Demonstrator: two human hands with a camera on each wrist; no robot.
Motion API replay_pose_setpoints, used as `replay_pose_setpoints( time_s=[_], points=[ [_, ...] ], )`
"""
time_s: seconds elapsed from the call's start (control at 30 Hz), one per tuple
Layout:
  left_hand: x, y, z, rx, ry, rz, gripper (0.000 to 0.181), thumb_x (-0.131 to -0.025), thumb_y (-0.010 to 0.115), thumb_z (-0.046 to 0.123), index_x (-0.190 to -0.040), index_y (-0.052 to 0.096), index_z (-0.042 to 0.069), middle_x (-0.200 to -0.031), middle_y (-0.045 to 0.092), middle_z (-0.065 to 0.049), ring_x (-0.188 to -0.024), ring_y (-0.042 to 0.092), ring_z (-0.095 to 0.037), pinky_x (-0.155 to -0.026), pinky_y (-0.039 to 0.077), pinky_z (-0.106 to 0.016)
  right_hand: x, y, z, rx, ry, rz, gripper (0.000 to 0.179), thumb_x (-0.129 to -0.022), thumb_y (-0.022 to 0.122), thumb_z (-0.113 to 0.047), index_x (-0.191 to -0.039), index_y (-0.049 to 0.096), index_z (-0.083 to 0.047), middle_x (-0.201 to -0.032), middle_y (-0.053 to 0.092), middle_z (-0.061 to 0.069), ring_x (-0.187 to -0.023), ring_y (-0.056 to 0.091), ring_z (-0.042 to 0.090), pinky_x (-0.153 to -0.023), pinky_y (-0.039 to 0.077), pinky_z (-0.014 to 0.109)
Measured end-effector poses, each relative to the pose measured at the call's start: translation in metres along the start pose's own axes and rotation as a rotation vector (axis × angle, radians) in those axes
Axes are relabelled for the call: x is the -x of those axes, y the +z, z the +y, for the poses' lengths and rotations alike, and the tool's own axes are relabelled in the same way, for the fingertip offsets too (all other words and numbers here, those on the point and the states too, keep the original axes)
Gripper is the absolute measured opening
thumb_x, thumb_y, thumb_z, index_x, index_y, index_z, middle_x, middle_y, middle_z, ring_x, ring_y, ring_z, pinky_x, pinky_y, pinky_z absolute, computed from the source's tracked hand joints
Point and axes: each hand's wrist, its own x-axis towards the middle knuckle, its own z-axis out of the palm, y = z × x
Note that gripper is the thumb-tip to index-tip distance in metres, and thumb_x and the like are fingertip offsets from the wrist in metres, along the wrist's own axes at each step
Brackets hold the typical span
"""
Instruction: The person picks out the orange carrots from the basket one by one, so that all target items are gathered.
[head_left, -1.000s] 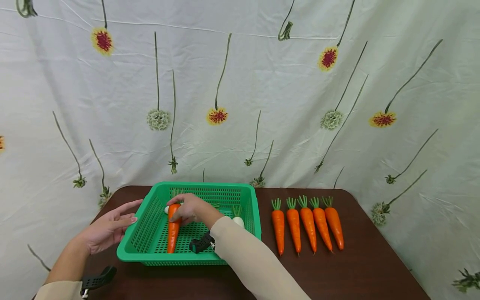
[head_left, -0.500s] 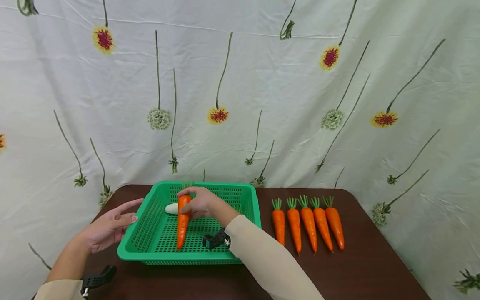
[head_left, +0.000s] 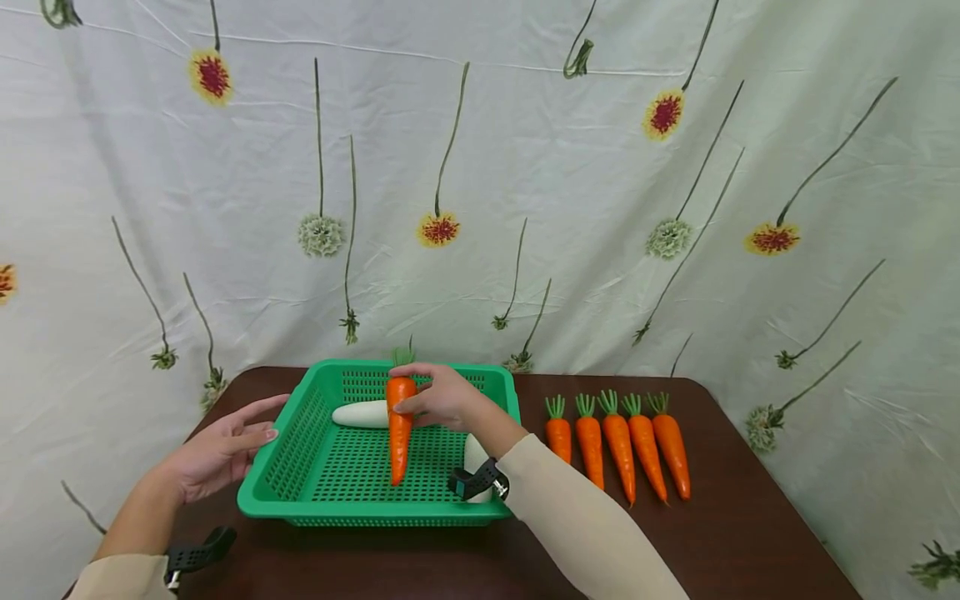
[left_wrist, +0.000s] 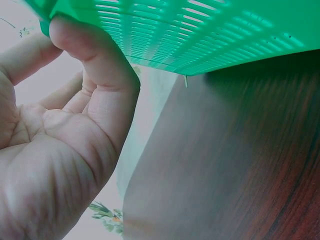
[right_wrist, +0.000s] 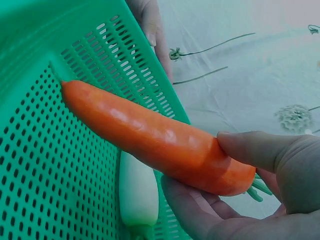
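My right hand (head_left: 446, 398) pinches a carrot (head_left: 400, 417) near its leafy end, thumb on one side and fingers on the other. The carrot hangs over the green basket (head_left: 367, 512), tip toward me. In the right wrist view the orange root (right_wrist: 150, 132) slants across the basket, with a white radish (right_wrist: 138, 192) behind it. That radish lies sideways at the back of the basket in the head view; a second white radish (head_left: 474, 450) is partly covered by my right wrist. At the basket's left rim, my left hand (head_left: 217, 454) touches with thumb and fairly straight fingers.
Several carrots (head_left: 617, 446) lie in a row on the dark brown table (head_left: 720, 533), right of the basket, green tops away from me. My right sleeve (head_left: 592, 525) overlaps the nearest ones. A white flower-patterned cloth (head_left: 570, 167) hangs behind the table.
My right hand has lifted the carrot from the basket's left part and carried it right, uncovering the white radish at the back. My left hand has stayed at the rim.
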Motion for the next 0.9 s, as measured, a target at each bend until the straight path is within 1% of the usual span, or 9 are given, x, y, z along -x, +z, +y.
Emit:
replay_pose_setpoints(
  time_s=[0.17, 0.3, 0.4, 0.53, 0.63, 0.83, 0.9],
  points=[
    [0.000, -0.001, -0.001, -0.020, -0.018, 0.039, 0.061, -0.111, 0.034, 0.002, -0.163, 0.009, 0.023, -0.133, 0.069, -0.003, -0.114, 0.073, -0.026, -0.095, 0.059, -0.048, 0.011, -0.013, 0.002, -0.012, -0.022, 0.008, 0.057, -0.090, 0.074, 0.005, -0.140, 0.063, -0.020, -0.129, 0.060, 0.017, -0.106, 0.068, 0.031, -0.090, 0.062, 0.050],
    [0.000, -0.002, -0.001, -0.024, -0.017, 0.045, 0.065, -0.111, 0.034, 0.003, -0.164, 0.000, 0.018, -0.133, 0.070, -0.004, -0.113, 0.073, -0.026, -0.094, 0.060, -0.047, 0.020, -0.021, 0.003, -0.010, -0.061, 0.017, 0.057, -0.092, 0.073, 0.003, -0.143, 0.060, -0.018, -0.129, 0.061, 0.019, -0.108, 0.068, 0.031, -0.093, 0.061, 0.053],
    [0.000, -0.001, -0.001, -0.020, -0.016, 0.041, 0.064, -0.111, 0.034, 0.002, -0.164, 0.003, 0.019, -0.133, 0.070, -0.005, -0.113, 0.073, -0.026, -0.094, 0.060, -0.047, 0.027, -0.027, 0.004, -0.015, -0.098, 0.023, 0.057, -0.093, 0.072, 0.002, -0.145, 0.058, -0.017, -0.130, 0.061, 0.021, -0.108, 0.069, 0.031, -0.094, 0.061, 0.052],
    [0.000, 0.000, 0.000, -0.009, -0.015, 0.030, 0.060, -0.111, 0.034, 0.001, -0.162, 0.013, 0.024, -0.133, 0.070, -0.005, -0.114, 0.073, -0.026, -0.095, 0.059, -0.047, 0.036, -0.037, 0.007, -0.050, -0.122, 0.043, 0.057, -0.092, 0.073, 0.001, -0.145, 0.059, -0.018, -0.130, 0.060, 0.021, -0.107, 0.071, 0.031, -0.092, 0.062, 0.048],
    [0.001, 0.001, 0.000, -0.003, -0.012, 0.027, 0.057, -0.111, 0.034, 0.001, -0.160, 0.017, 0.025, -0.133, 0.070, -0.005, -0.114, 0.073, -0.025, -0.095, 0.059, -0.047, 0.045, -0.044, 0.010, -0.061, -0.138, 0.069, 0.058, -0.093, 0.074, -0.002, -0.145, 0.058, -0.019, -0.132, 0.058, 0.021, -0.106, 0.071, 0.030, -0.092, 0.062, 0.047],
    [0.000, 0.000, 0.000, -0.007, -0.012, 0.039, 0.056, -0.111, 0.034, 0.001, -0.158, 0.021, 0.028, -0.132, 0.071, -0.004, -0.114, 0.073, -0.025, -0.095, 0.059, -0.047, 0.061, -0.057, 0.014, -0.041, -0.178, 0.120, 0.058, -0.093, 0.074, -0.007, -0.147, 0.056, -0.019, -0.136, 0.056, 0.021, -0.106, 0.070, 0.028, -0.091, 0.062, 0.047],
    [0.000, -0.001, -0.001, -0.009, -0.006, 0.031, 0.056, -0.111, 0.033, 0.001, -0.159, 0.020, 0.027, -0.133, 0.070, -0.005, -0.114, 0.073, -0.025, -0.095, 0.059, -0.047, 0.066, -0.061, 0.016, -0.046, -0.185, 0.135, 0.059, -0.093, 0.075, -0.007, -0.147, 0.056, -0.020, -0.137, 0.055, 0.021, -0.105, 0.070, 0.027, -0.091, 0.062, 0.048]
  ],
)
